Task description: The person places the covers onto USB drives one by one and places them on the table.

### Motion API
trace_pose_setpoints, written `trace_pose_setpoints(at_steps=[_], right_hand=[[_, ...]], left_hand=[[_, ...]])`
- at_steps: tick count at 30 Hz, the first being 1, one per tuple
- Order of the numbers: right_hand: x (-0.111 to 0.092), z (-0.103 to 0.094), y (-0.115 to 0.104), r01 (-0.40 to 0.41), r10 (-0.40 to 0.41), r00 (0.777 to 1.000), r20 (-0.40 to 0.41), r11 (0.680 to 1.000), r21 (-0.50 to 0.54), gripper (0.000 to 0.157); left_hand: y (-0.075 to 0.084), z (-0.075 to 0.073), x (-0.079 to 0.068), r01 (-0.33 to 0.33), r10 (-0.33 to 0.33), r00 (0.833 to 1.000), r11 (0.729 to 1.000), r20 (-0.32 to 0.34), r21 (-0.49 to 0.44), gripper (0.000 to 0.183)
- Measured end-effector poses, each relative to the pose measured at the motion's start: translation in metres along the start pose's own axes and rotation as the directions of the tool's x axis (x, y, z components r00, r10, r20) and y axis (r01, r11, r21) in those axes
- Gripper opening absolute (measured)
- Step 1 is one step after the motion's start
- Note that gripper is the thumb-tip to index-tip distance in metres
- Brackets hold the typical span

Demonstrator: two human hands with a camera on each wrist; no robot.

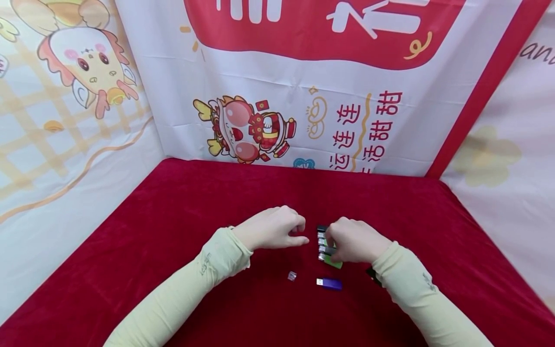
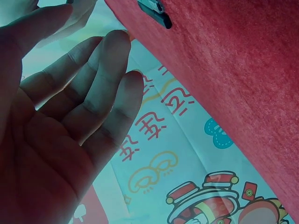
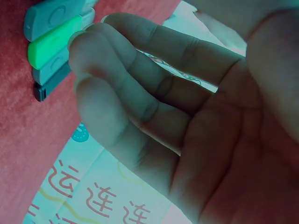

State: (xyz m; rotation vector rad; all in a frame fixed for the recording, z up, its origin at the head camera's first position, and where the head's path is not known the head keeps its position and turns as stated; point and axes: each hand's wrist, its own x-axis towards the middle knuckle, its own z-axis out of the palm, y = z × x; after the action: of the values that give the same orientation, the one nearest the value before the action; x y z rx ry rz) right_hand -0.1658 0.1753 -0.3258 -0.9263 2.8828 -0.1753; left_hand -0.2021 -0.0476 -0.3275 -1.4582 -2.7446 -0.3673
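Note:
Several USB sticks lie side by side in a short row on the red cloth, their silver plugs pointing left. A black stick (image 3: 52, 83) is at the far end, with a bright green stick (image 3: 52, 43) and grey sticks (image 3: 56, 19) nearer. My right hand (image 1: 357, 241) is over the row with bent fingers, covering part of it; its fingertips (image 3: 96, 100) are close to the sticks, with nothing seen in the palm. To the left of the row, my left hand (image 1: 277, 229) hovers with relaxed fingers and thumb apart, holding nothing. Nearer me lies a purple USB stick (image 1: 329, 283).
A small clear plastic piece (image 1: 292, 276) lies left of the purple stick. The red cloth (image 1: 195, 308) covers the tabletop. Printed white hangings rise behind it (image 1: 295, 96) and along both sides.

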Motion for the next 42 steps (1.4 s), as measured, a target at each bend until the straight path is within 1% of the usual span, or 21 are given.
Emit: trace_pose_setpoints(at_steps=[3,5,7,9,13,17,19,22,25,28,30,32,35,39,42], right_hand=[[-0.001,-0.007,-0.002,-0.019,0.019,1.0,0.022,1.0,0.014,0.02],[-0.001,-0.01,-0.004,-0.016,0.015,0.999,0.029,0.999,0.031,0.021],[-0.002,-0.013,-0.005,-0.002,0.001,1.0,0.027,0.999,0.05,0.022],[-0.004,-0.013,-0.006,0.026,-0.026,1.0,0.006,0.997,0.069,0.021],[-0.01,-0.006,-0.006,0.091,-0.086,0.995,-0.051,0.989,0.12,0.018],[-0.02,0.005,0.001,0.157,-0.141,0.986,-0.091,0.967,0.199,0.016],[-0.027,0.01,0.004,0.169,-0.151,0.984,-0.094,0.958,0.23,0.018],[-0.034,0.017,0.008,0.16,-0.147,0.987,-0.069,0.954,0.254,0.022],[-0.037,0.021,0.009,0.148,-0.145,0.989,-0.031,0.954,0.26,0.027],[-0.036,0.024,0.008,0.157,-0.163,0.987,0.006,0.956,0.248,0.03],[-0.035,0.027,0.008,0.171,-0.179,0.984,0.016,0.957,0.233,0.03],[-0.035,0.029,0.007,0.183,-0.19,0.982,0.014,0.959,0.218,0.029],[-0.035,0.032,0.006,0.191,-0.196,0.981,-0.003,0.956,0.221,0.024],[-0.035,0.034,0.004,0.218,-0.221,0.975,-0.014,0.945,0.244,0.017],[-0.034,0.034,0.003,0.244,-0.247,0.969,-0.017,0.942,0.231,0.014]], left_hand=[[0.0,-0.001,-0.001,0.014,-0.014,1.0,1.0,0.003,0.007,0.02],[-0.001,-0.001,-0.002,0.027,-0.027,1.0,1.0,0.005,0.009,0.02],[-0.001,-0.002,-0.002,0.038,-0.038,0.999,0.999,0.006,0.005,0.019],[-0.001,-0.003,-0.003,0.036,-0.036,0.999,0.999,0.003,0.003,0.02],[-0.003,-0.003,-0.003,0.023,-0.023,1.0,1.0,-0.006,0.005,0.019],[-0.005,-0.004,-0.003,0.031,-0.031,0.999,0.999,-0.014,0.007,0.018],[-0.005,-0.005,-0.003,0.035,-0.035,0.999,0.999,-0.015,0.002,0.017],[-0.003,-0.006,-0.003,0.029,-0.029,1.0,1.0,-0.01,0.0,0.017],[-0.002,-0.006,-0.003,0.032,-0.032,0.999,0.999,0.0,-0.004,0.017],[-0.002,-0.005,-0.003,0.038,-0.038,0.999,0.999,0.001,-0.006,0.017],[-0.002,-0.005,-0.002,0.038,-0.038,0.999,0.999,-0.002,-0.007,0.016],[-0.001,-0.006,-0.002,0.033,-0.033,0.999,0.999,-0.004,-0.008,0.016],[0.0,-0.006,-0.002,0.019,-0.019,1.0,1.0,-0.002,-0.01,0.016],[0.001,-0.007,-0.002,0.012,-0.011,1.0,1.0,0.019,-0.019,0.017],[0.001,-0.007,-0.003,0.021,-0.019,0.999,0.999,0.038,-0.031,0.016]])
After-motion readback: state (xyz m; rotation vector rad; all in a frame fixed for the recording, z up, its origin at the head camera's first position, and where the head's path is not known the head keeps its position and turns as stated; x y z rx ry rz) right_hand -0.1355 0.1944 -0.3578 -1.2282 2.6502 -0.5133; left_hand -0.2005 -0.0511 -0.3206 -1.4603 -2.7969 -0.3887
